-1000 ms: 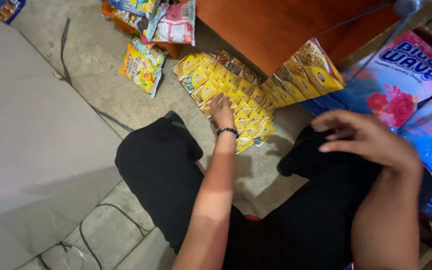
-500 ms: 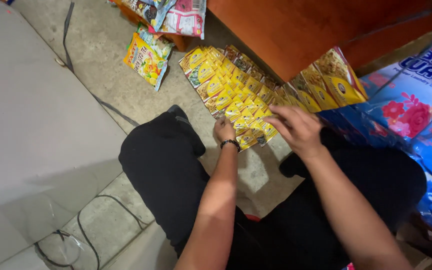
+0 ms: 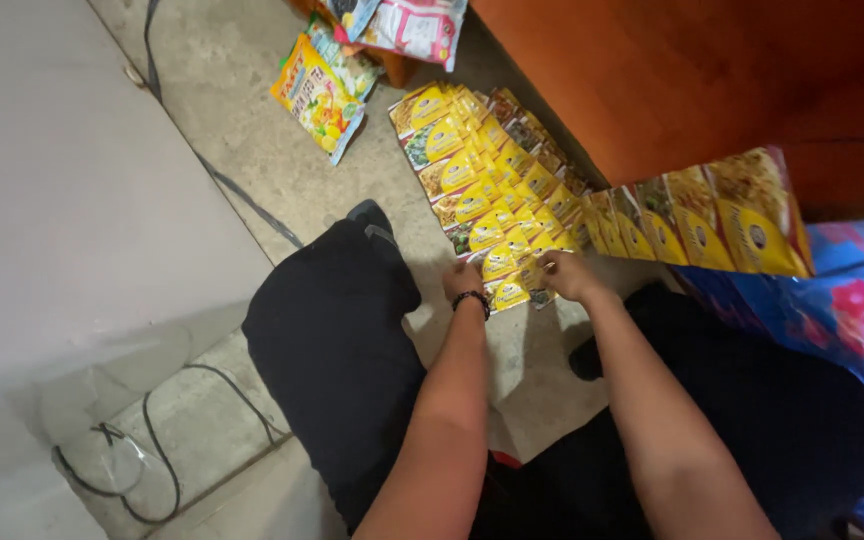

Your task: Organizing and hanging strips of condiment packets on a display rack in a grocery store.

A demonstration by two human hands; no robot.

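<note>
The left hand [image 3: 462, 281], with a dark beaded bracelet [image 3: 472, 299] at the wrist, rests fingers-down on the near end of the rows of yellow packets [image 3: 482, 190] spread across the floor [image 3: 282, 150]. Its fingers are curled onto the last packet there; whether they pinch it or only press on it cannot be told. The right hand [image 3: 564, 274] sits just beside it at the same near end, fingers bent down and touching the packets, its grip equally hard to read.

From the packets' near end, the rows run away in overlapping lines toward the far end, where a larger orange-and-yellow bag [image 3: 320, 95] lies just to the left and a pink-and-white bag [image 3: 414, 25] lies beyond. To the right of the packets stands a brown wooden cabinet [image 3: 672, 80], with a second strip of yellow packets [image 3: 702, 220] leaning along its foot. Further right is a blue flowered bag [image 3: 852, 310]. Left of the packets, a black cable [image 3: 212, 170] crosses the floor. The person's knees in black trousers [image 3: 332, 340] flank the near end.
</note>
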